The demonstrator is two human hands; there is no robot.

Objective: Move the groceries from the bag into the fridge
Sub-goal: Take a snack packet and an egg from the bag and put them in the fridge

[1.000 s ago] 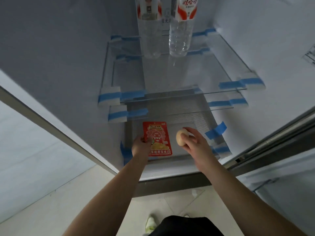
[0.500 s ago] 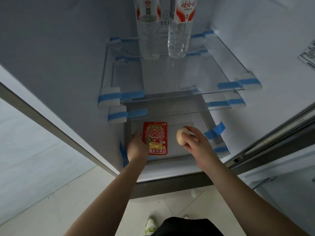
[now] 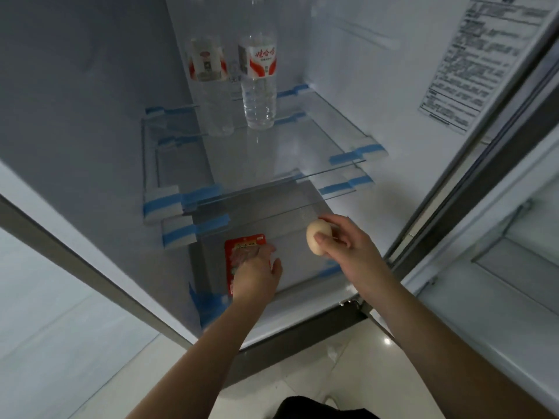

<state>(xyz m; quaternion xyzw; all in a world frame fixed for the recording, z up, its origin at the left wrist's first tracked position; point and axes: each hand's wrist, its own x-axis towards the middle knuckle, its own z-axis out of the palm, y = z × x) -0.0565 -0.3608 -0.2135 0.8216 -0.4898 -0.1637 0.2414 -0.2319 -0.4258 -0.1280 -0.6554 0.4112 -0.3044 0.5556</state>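
Note:
The fridge stands open in front of me. A red snack packet [image 3: 243, 241] lies flat on the ribbed bottom shelf [image 3: 298, 269], near its left side. My left hand [image 3: 257, 275] lies over the packet with fingers stretched out on it and covers its lower half. To the right and slightly higher, my right hand [image 3: 348, 251] grips a pale egg [image 3: 314, 235] between fingertips and thumb, above the shelf's right part. The egg touches nothing else.
Two water bottles [image 3: 208, 86] [image 3: 259, 86] stand at the back of the upper glass shelf [image 3: 302, 146]. A second glass shelf sits just below it, both held with blue tape [image 3: 199, 196]. The fridge door [image 3: 490, 207] stands open at the right. Tiled floor lies below.
My left hand has slid from the packet's left edge onto its top, and the packet now lies flat. My right hand with the egg has moved a little to the right.

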